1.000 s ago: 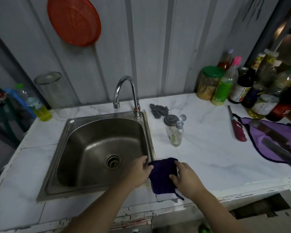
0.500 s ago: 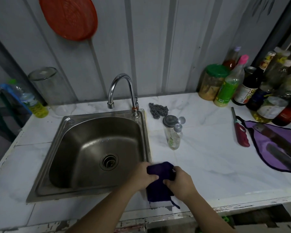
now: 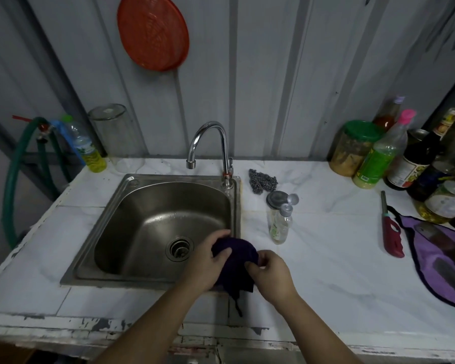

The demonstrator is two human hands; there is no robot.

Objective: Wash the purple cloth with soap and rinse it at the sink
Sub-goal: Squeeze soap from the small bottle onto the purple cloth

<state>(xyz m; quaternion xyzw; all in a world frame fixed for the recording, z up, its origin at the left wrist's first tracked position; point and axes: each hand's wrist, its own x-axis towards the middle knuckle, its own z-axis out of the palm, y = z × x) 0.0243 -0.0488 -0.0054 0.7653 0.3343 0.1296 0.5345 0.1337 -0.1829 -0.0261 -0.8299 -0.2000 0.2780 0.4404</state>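
A dark purple cloth (image 3: 237, 264) is bunched up over the front right corner of the steel sink (image 3: 121, 222). My left hand (image 3: 208, 261) grips its left side and my right hand (image 3: 271, 271) pinches its right side. A loose strand of the cloth hangs down over the counter edge. The chrome tap (image 3: 210, 148) stands behind the basin with no water running. A small clear soap bottle (image 3: 280, 224) with its cap flipped up stands on the counter just right of the sink.
A steel scourer (image 3: 262, 182) lies by the tap. A red lighter (image 3: 390, 232) and a lighter purple mat (image 3: 444, 266) with knives lie at the right. Several sauce bottles and jars (image 3: 378, 156) crowd the back right corner. A glass jar (image 3: 113, 137) stands back left.
Both hands have gathered the cloth from lying flat on the counter into a bunch and lifted it left, over the sink's corner. The camera has tilted up.
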